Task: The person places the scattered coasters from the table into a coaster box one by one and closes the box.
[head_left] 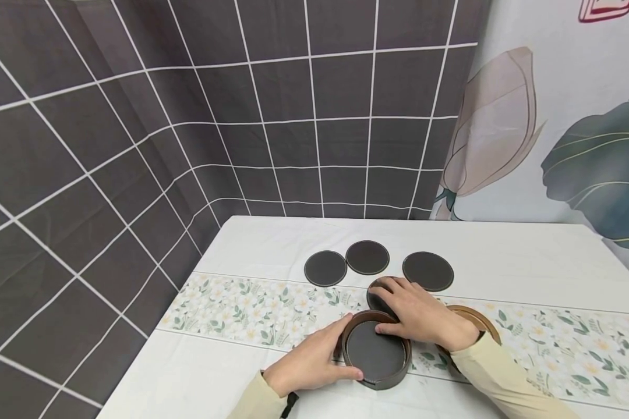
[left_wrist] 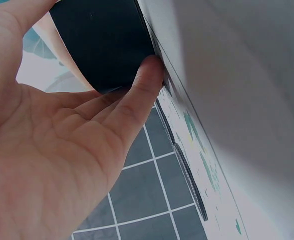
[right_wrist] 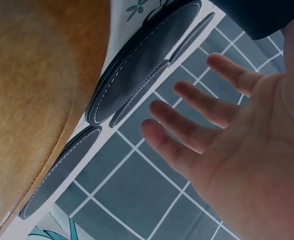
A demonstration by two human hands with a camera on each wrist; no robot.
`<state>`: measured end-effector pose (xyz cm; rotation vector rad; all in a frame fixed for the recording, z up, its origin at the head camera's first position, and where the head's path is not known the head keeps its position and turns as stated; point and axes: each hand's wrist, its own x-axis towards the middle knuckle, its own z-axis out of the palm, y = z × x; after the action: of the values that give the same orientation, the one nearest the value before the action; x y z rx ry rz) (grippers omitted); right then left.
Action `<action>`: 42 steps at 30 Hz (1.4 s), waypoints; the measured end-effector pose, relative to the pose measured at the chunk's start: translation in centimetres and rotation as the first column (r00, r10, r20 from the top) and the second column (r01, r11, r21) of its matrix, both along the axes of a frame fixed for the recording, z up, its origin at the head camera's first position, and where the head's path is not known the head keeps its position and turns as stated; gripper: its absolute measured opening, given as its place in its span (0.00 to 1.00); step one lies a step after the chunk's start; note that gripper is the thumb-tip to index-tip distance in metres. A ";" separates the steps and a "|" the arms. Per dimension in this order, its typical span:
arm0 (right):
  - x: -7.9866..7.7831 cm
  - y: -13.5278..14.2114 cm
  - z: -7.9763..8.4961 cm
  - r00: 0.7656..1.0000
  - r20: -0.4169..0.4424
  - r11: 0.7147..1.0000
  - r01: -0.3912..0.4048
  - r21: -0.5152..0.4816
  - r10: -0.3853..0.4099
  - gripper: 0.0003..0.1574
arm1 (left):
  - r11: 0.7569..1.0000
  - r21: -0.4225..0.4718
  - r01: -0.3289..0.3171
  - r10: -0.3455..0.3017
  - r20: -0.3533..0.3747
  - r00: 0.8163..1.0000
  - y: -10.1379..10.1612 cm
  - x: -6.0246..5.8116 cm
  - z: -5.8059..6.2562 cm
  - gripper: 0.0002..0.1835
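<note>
left hand [head_left: 309, 362] curls round the coaster holder [head_left: 377, 356] at its 9 o'clock wall, steadying it near the front of the counter [head_left: 503, 262]. right hand [head_left: 424, 317], fingers relaxed and apart, rests over a coaster [head_left: 378, 294] at the holder's 12 o'clock. risk: flat fingers slide the thin coaster rather than lift it; it could catch the holder rim and tip it.

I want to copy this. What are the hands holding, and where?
The left hand grips the round holder by its side wall. The right hand holds nothing; its fingers are spread open.
</note>
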<state>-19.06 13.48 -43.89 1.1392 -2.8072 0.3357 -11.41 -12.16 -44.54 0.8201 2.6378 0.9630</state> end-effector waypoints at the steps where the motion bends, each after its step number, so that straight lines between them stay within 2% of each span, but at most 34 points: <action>1: 0.0 0.0 0.0 1.000 0.001 1.000 0.003 0.000 -0.003 0.43 | 1.000 0.002 0.000 0.000 0.004 1.000 0.0 0.0 0.0 0.50; 9: 0.2 0.0 0.2 0.997 0.051 0.999 0.051 0.018 -0.051 0.43 | 1.000 -0.007 -0.022 0.022 0.054 0.998 -0.1 0.0 0.1 0.52; 15: 0.2 0.1 0.3 0.989 0.113 0.995 0.095 0.025 -0.097 0.42 | 1.000 -0.001 -0.016 0.016 0.041 0.999 0.0 0.0 0.0 0.51; 23: -0.2 0.8 0.6 0.986 0.066 0.986 0.150 0.068 -0.155 0.33 | 1.000 -0.010 -0.005 0.005 -0.004 1.000 0.1 0.0 0.0 0.50; 30: -0.4 1.1 0.7 0.983 0.080 0.983 0.156 0.093 -0.163 0.39 | 1.000 -0.010 -0.003 0.003 0.003 1.000 0.1 -0.1 0.1 0.50; 42: -0.7 1.3 0.4 0.972 0.166 0.983 0.152 0.100 -0.168 0.46 | 1.000 -0.010 -0.019 0.020 0.047 0.999 0.0 0.0 0.0 0.52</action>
<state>-19.76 14.81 -43.53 0.9311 -3.0701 0.3164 -11.38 -12.20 -44.51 0.7614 2.6127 0.9614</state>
